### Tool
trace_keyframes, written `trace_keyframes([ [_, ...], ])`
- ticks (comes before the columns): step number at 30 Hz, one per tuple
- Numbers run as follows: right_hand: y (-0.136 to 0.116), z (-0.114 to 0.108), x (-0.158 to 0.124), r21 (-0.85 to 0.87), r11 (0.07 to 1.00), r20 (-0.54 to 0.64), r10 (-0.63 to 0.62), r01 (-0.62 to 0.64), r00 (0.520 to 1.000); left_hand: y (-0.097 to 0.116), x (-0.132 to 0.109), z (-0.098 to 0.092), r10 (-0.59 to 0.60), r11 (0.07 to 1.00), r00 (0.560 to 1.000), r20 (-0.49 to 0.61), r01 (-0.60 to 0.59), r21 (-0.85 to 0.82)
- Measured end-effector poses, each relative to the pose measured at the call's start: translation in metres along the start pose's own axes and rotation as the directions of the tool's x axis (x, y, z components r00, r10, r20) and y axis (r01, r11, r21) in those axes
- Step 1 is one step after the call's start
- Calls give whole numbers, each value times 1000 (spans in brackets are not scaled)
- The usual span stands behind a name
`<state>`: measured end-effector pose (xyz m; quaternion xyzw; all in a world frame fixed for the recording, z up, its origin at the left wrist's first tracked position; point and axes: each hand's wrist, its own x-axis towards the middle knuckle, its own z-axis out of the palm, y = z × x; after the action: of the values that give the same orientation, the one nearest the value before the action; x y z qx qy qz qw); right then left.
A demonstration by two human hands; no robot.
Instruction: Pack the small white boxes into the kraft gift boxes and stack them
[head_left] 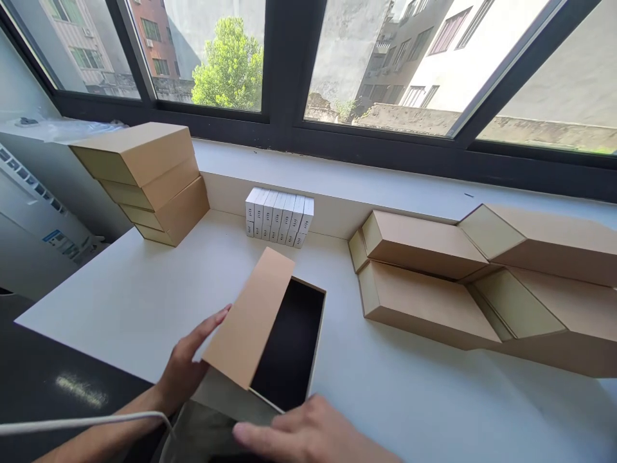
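A brown cardboard box (248, 321) stands partly uncovered on the white table in front of me. Its lid is shifted to the left, and a black interior (294, 347) shows along the right side. My left hand (186, 363) grips the box's left side, with fingers along the lid's edge. At the near right corner, my right hand (313, 431) holds the box with its fingers bent and its thumb pointing left across the near end. Part of the right hand's grip is hidden.
Small white boxes (279, 217) stand in a block against the sill. A stack of brown boxes (161, 186) is at the back left, and several more brown boxes (429, 296) lie at the right. A white cable (87, 423) crosses the lower left. Windows are behind the table (120, 289).
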<state>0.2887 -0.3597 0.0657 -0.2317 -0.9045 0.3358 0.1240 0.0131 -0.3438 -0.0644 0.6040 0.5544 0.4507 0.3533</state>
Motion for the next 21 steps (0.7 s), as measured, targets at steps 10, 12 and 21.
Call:
trace_keyframes([
  [10,177,-181,106,268,803,-669,553,-533,496,-8,169,17,-3,957,1000,-9,0,-290],
  [12,198,-184,122,255,794,-675,555,-552,486,-5,186,37,39,939,995,87,-7,-344],
  [21,214,-182,124,118,788,-693,501,-604,518,-15,200,59,48,899,991,123,10,-438],
])
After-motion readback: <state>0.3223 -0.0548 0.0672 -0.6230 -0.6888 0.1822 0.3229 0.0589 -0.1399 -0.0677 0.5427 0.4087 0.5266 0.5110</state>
